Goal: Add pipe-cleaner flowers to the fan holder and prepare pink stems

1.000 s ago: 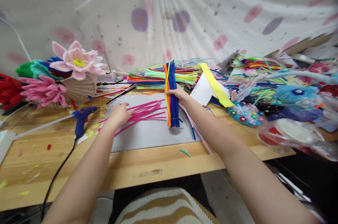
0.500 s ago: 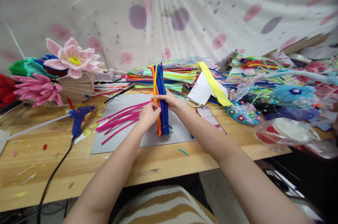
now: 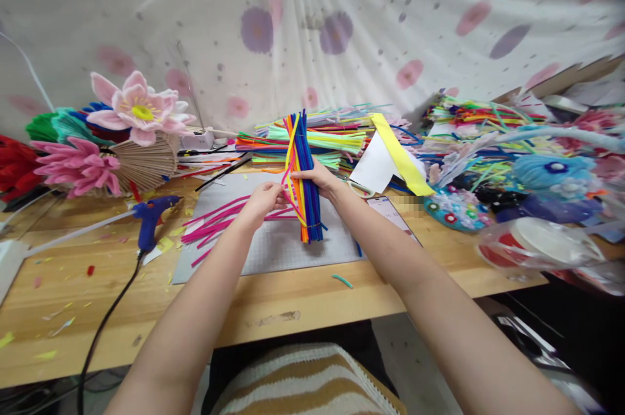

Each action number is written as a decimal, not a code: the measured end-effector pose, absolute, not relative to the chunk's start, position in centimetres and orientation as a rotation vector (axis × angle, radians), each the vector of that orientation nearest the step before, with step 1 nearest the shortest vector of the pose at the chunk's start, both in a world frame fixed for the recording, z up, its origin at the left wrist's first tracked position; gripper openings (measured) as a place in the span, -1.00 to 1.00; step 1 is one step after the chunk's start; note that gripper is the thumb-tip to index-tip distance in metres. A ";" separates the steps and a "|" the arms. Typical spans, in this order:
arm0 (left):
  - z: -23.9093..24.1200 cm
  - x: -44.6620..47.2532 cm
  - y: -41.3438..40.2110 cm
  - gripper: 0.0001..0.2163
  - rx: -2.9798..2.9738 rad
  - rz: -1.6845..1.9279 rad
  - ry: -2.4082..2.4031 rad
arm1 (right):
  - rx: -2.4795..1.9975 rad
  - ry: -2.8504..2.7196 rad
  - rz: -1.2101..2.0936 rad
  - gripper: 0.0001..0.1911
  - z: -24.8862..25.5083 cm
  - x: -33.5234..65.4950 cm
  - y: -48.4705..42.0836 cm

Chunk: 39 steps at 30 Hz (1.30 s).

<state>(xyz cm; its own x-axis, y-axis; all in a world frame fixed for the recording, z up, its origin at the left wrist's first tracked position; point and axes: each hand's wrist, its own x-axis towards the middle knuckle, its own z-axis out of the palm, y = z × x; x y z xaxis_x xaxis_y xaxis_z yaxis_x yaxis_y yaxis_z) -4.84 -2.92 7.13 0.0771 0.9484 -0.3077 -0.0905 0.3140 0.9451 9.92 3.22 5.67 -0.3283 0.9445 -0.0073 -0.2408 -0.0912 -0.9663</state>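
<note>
Now, over the grey mat (image 3: 278, 252), my right hand (image 3: 319, 179) grips the upright pipe-cleaner bundle (image 3: 306, 148) while my left hand (image 3: 262, 201) pinches one pink stem (image 3: 289, 174); drawing it free wants a steady hold.

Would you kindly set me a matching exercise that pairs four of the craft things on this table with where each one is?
Things:
1. bundle of pipe cleaners
2. blue glue gun
3. loose pink pipe cleaners
4. pink-and-white flower

Places:
A. lying on the wooden table, left of the mat
B. spread flat on the grey mat
C. held upright in the right hand
D. at the back left, above the fan

Pairs: 1-C, 2-A, 3-B, 4-D
</note>
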 end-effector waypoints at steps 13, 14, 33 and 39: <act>6.6 -3.8 -2.5 -0.79 1.422 0.936 1.848 | -0.777 -1.256 1.717 -0.27 6.7 8.6 2.5; 6.7 -3.8 -2.4 -0.76 1.429 0.921 1.878 | -0.777 -1.264 1.721 -0.25 6.8 8.6 2.5; 9.9 -6.2 -3.2 -0.84 0.817 0.948 1.110 | -1.128 -1.296 1.242 -0.06 6.1 9.5 4.1; 10.5 -13.2 -3.8 -0.77 1.197 0.795 1.384 | -1.172 -1.183 1.025 -0.22 7.4 12.2 5.7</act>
<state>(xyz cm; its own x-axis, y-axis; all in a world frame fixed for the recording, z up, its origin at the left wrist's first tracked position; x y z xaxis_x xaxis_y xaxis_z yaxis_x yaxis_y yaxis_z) -13.16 -3.83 10.52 0.0965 0.9506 -0.2949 0.2244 0.2679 0.9370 12.17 5.71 7.36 0.1189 0.9845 0.1286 0.0125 0.1280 -0.9917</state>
